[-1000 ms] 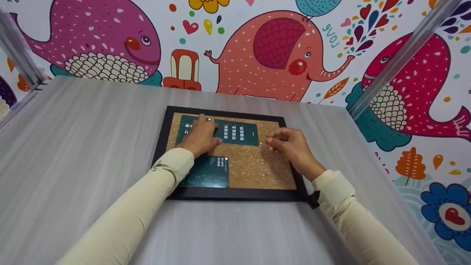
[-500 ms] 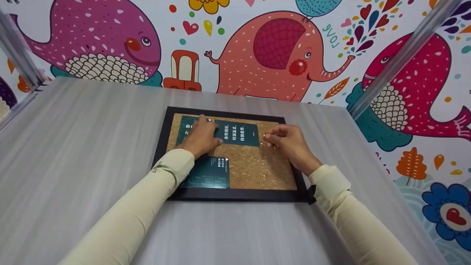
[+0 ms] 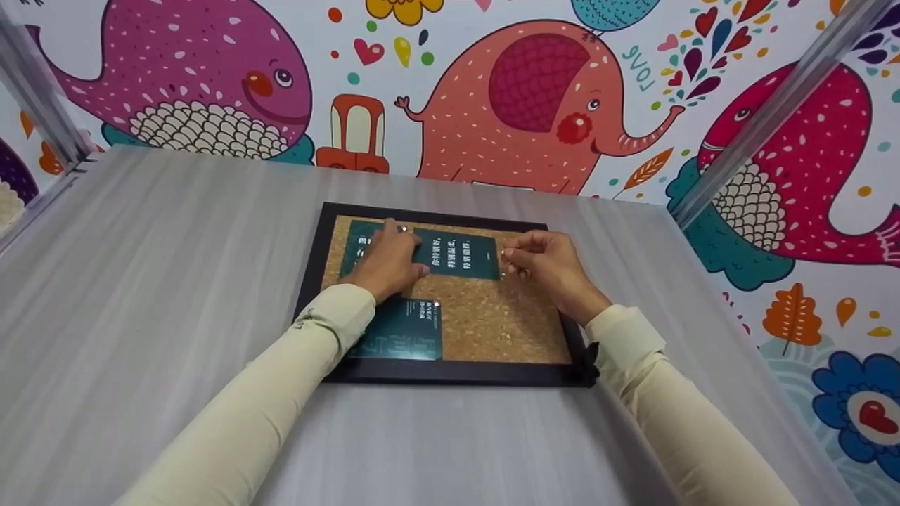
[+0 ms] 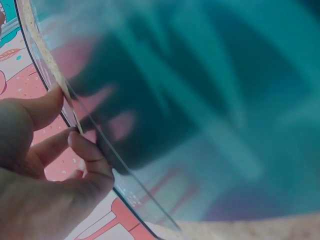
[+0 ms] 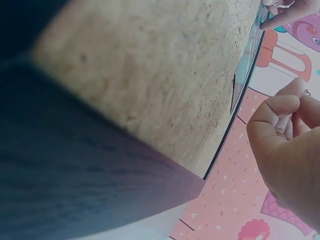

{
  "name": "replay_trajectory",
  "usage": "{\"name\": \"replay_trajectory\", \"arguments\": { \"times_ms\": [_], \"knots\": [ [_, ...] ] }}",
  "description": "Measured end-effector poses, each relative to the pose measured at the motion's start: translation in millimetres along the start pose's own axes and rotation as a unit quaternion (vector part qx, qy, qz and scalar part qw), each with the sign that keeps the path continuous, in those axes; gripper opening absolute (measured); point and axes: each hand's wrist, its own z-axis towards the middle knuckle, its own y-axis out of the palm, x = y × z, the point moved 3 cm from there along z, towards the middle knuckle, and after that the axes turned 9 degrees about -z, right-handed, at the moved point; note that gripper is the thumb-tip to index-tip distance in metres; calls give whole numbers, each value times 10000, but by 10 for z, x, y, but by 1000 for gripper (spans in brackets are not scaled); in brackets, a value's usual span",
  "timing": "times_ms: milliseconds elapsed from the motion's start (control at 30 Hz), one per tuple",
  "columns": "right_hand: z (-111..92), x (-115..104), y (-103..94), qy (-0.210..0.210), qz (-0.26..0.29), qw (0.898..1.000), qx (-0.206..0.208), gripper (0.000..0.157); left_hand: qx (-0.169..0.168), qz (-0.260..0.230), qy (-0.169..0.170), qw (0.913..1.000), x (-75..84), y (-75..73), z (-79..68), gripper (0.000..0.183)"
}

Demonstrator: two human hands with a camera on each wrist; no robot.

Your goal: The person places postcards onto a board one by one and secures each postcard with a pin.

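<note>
A black-framed cork board (image 3: 506, 316) lies flat on the table. On its upper part is a dark green card (image 3: 481, 256) with white writing; a second green card (image 3: 408, 334) sits at the lower left. My left hand (image 3: 387, 260) rests on the upper card with fingers spread, covering its middle. Beside that card's right edge, my right hand (image 3: 552, 270) pinches a tiny pale pushpin (image 3: 503, 254) between thumb and forefinger. In the right wrist view the pinched fingertips hide it. The left wrist view has the left hand (image 4: 50, 155) at the card's edge.
The grey wood-grain table (image 3: 176, 281) surrounds the board. Behind it stands a wall (image 3: 450, 140) printed with cartoon animals, with clear upright posts (image 3: 766, 119) at both sides. A black strap (image 3: 590, 362) hangs by the right cuff.
My right hand has moved slightly up and left along the upper card's right edge, keeping its pinch. The left hand stays in place on the card.
</note>
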Motion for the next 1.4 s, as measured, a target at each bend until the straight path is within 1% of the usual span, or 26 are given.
{"name": "replay_trajectory", "arguments": {
  "times_ms": [267,700,1100,1300,1400],
  "knots": [
    [49,8,8,-82,161,9998,-78,20,55,0,78,10000,-1,8,-16,58],
    [149,51,-24,181,258,9995,-84,20,39,-37,45,10000,32,-12,-45,58],
    [247,56,-22,356,192,9992,-72,24,52,-64,93,9999,6,-18,-8,57],
    [317,54,15,561,299,9980,-65,22,101,-135,29,9999,6,-11,15,57],
    [343,52,33,611,246,9978,-84,19,104,-188,-4,9998,14,-5,14,58]
  ]
}}
